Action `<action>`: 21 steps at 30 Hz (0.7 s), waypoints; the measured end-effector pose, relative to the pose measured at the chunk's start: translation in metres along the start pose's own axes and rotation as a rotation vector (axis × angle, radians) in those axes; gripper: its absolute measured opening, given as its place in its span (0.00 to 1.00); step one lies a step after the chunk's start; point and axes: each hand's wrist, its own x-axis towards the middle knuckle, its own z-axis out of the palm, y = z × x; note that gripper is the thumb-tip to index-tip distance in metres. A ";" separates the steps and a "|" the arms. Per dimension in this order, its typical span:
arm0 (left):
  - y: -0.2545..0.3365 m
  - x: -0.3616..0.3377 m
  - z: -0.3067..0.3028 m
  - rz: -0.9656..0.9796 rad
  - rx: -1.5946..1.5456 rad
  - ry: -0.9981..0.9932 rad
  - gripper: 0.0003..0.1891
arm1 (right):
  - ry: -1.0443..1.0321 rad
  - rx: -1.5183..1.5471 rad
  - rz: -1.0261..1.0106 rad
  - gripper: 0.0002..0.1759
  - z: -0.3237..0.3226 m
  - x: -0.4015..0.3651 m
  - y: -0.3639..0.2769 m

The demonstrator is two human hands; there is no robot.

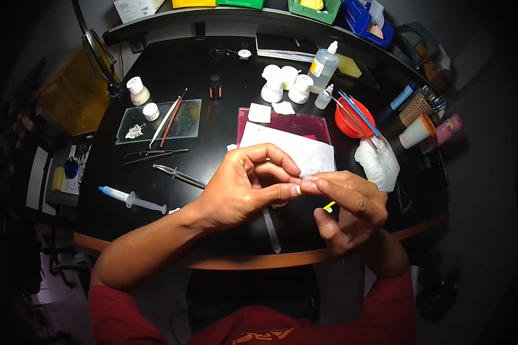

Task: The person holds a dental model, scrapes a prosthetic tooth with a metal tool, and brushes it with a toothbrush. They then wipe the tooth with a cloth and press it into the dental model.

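Note:
My left hand [242, 181] is raised over the middle of the desk, thumb and index finger curled into a pinch. Whatever lies between those fingertips is too small to name. Fingers of my right hand [354, 204] reach across and touch the left fingertips. At the right thumb sits a small yellow piece [329, 205] with something whitish beside it, apparently held there. Beneath the hands lie a white paper sheet [288, 146] and a flat metal spatula-like tool [271, 230], its upper end hidden. Steel tweezers [178, 175] rest left of my left hand.
A syringe [131, 198] and a glass plate [181, 121] with two thin tools lie left. White jars [272, 91], a clear bottle [324, 64] and a dropper bottle [324, 98] stand behind. Right are a red bowl [342, 123] with brushes and crumpled white tissue [380, 164].

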 end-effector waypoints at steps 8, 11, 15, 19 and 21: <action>0.009 0.001 0.001 -0.007 0.054 0.004 0.13 | 0.020 0.030 0.011 0.25 -0.006 -0.003 0.002; 0.020 0.004 -0.010 0.121 0.085 0.054 0.14 | 0.028 0.046 0.009 0.23 -0.001 -0.002 0.007; 0.049 0.008 -0.042 0.365 0.225 0.184 0.15 | 0.024 -0.047 0.122 0.24 0.005 -0.011 0.015; 0.063 0.011 -0.062 0.496 0.217 0.298 0.11 | -0.032 -0.046 0.148 0.25 0.007 -0.013 0.017; 0.066 0.011 -0.067 0.521 0.187 0.318 0.09 | -0.019 -0.045 0.175 0.25 0.010 -0.012 0.017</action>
